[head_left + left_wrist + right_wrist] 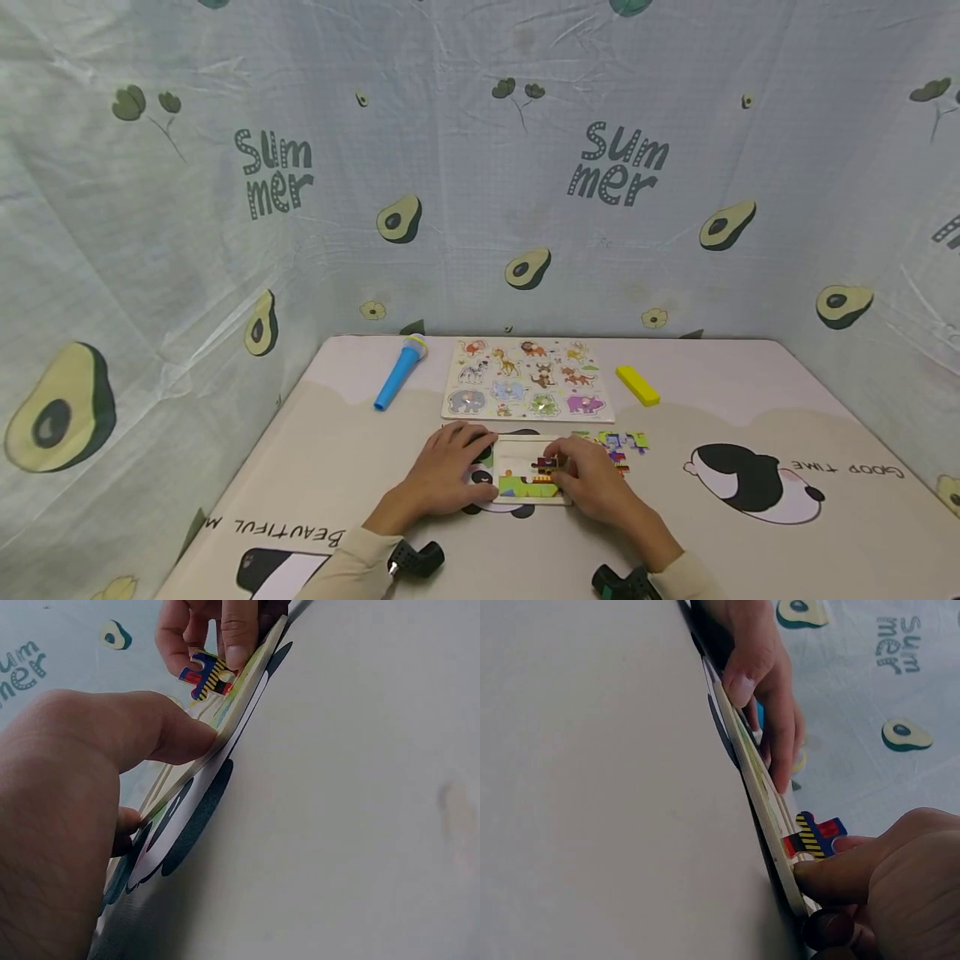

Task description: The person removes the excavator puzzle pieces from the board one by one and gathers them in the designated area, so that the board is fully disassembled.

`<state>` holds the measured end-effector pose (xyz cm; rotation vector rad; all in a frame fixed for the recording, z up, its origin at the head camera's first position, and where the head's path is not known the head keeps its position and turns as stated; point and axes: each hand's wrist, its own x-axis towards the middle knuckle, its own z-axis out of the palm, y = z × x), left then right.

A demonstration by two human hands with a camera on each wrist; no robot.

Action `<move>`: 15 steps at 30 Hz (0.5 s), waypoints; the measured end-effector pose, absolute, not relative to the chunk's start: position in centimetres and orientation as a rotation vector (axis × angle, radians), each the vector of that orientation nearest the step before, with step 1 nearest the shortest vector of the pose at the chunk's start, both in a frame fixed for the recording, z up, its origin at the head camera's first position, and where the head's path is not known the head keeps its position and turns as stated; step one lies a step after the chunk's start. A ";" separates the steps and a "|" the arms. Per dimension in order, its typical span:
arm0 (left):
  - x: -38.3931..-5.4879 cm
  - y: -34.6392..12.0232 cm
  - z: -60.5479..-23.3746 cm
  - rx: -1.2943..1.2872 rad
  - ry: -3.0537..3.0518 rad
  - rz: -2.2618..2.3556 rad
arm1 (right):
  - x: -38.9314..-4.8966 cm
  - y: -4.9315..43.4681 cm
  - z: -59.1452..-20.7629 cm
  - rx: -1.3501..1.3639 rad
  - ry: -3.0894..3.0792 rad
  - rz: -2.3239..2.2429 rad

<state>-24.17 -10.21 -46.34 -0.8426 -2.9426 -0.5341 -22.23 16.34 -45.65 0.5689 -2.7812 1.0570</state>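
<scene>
A small wooden jigsaw tray [517, 448] lies before me, with green pieces [517, 487] fitted along its near side. My left hand [448, 468] rests at the tray's left end. In the left wrist view its thumb [184, 739] presses on the near rim; its other fingers reach across to the far side. My right hand [596, 477] is over the tray's right end, pinching a jigsaw piece [816, 838] between thumb and fingers. That piece is blue and red with yellow-black stripes, tilted up from the tray at the near rim. Part of it is hidden behind the fingers.
Several loose jigsaw pieces [637, 442] lie just beyond my right hand. Behind the tray is a larger animal puzzle board [525, 375], flanked by a blue toy microphone [397, 375] and a yellow block [637, 385]. A patterned cloth [465, 167] stands behind the table.
</scene>
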 end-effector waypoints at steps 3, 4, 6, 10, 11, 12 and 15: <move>-24.1 -10.3 -46.3 -0.844 -2.944 -0.538 | -22.2 16.4 -45.7 0.599 -2.783 1.068; -24.1 -10.3 -46.3 -0.844 -2.945 -0.536 | -22.2 16.4 -45.7 0.605 -2.784 1.073; -24.0 -10.3 -46.3 -0.844 -2.945 -0.535 | -22.2 16.5 -45.7 0.610 -2.782 1.083; -24.0 -10.3 -46.3 -0.839 -2.946 -0.535 | -22.2 16.7 -45.7 0.565 -2.783 1.112; -24.0 -10.3 -46.3 -0.838 -2.946 -0.535 | -22.2 16.7 -45.6 0.545 -2.785 1.115; -24.1 -10.3 -46.3 -0.839 -2.946 -0.534 | -22.2 16.8 -45.5 0.523 -2.786 1.120; -24.1 -10.2 -46.3 -0.841 -2.944 -0.532 | -22.1 17.1 -45.2 0.454 -2.781 1.149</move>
